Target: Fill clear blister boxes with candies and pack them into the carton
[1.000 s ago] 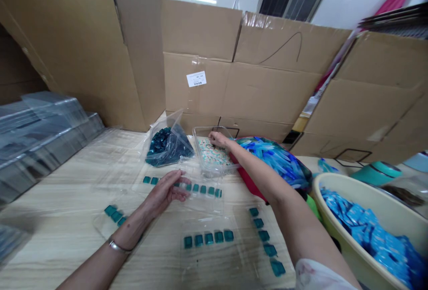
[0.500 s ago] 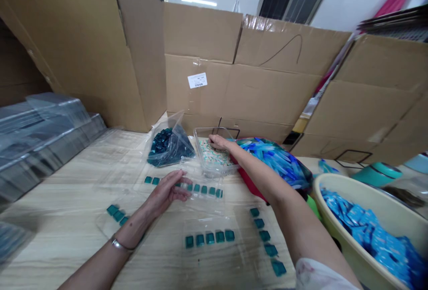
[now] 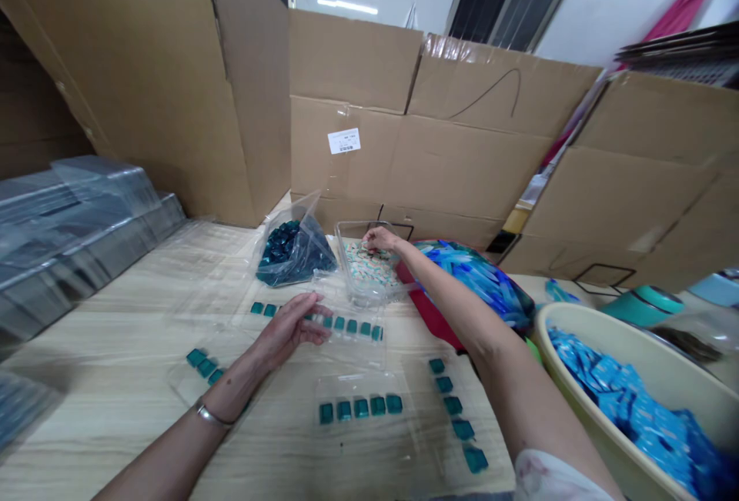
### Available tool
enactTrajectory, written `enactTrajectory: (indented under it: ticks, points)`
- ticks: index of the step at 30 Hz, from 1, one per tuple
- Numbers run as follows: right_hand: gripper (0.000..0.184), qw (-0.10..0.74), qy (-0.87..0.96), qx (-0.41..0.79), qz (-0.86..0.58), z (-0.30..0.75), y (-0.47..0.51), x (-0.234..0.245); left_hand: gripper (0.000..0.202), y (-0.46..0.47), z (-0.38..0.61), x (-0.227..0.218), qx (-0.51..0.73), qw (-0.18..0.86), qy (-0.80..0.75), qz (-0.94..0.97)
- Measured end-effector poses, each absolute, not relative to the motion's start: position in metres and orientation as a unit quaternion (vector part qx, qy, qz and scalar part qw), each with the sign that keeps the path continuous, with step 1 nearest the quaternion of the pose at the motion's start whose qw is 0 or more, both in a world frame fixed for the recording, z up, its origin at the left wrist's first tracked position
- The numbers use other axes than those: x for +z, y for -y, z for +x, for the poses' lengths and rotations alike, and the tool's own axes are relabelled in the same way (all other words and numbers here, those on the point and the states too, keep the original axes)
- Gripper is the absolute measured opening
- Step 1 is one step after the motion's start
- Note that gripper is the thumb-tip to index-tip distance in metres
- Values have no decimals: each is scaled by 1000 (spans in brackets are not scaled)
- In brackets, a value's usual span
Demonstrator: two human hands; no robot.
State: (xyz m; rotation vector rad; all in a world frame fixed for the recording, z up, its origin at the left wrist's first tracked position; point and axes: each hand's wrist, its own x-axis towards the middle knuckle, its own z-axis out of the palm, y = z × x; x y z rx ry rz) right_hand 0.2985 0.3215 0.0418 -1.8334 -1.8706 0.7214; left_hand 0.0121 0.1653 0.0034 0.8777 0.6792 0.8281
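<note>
My right hand (image 3: 381,239) reaches into a clear plastic tray (image 3: 345,274) of small white, orange and green pieces (image 3: 369,268). Its fingers are bent together at the pieces; what they pinch is too small to make out. Fingers slightly spread, my left hand (image 3: 294,328) hangs over a row of teal square blocks (image 3: 352,326) in a clear plastic case and hides part of it. Closer to me lie another row of teal blocks (image 3: 361,408), a slanting row (image 3: 453,405) at the right and a few blocks (image 3: 206,367) beside my left forearm.
An open clear bag (image 3: 294,251) of dark teal blocks stands behind my left hand. Stacked clear cases (image 3: 86,239) fill the left side. Right of the tray are a red container (image 3: 430,316) with blue pieces and a cream tub (image 3: 546,332) of blue packets. Cardboard (image 3: 450,162) walls the back.
My right hand has lifted slightly within the tray, and its fingers look more drawn together. My left hand stays over the row of blocks. The view has shifted a little.
</note>
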Motion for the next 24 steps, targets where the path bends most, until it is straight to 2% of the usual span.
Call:
enactTrajectory:
  ticks: [7, 17, 24]
  points:
    - [12, 237, 621, 259, -701, 298, -321, 39, 29, -165, 12, 3, 380, 765, -316, 414]
    - [19, 214, 635, 155, -726, 294, -326, 27, 30, -166, 12, 3, 378, 768, -316, 410]
    - [16, 209, 633, 148, -731, 304, -326, 33, 30, -165, 11, 3, 377, 768, -317, 408]
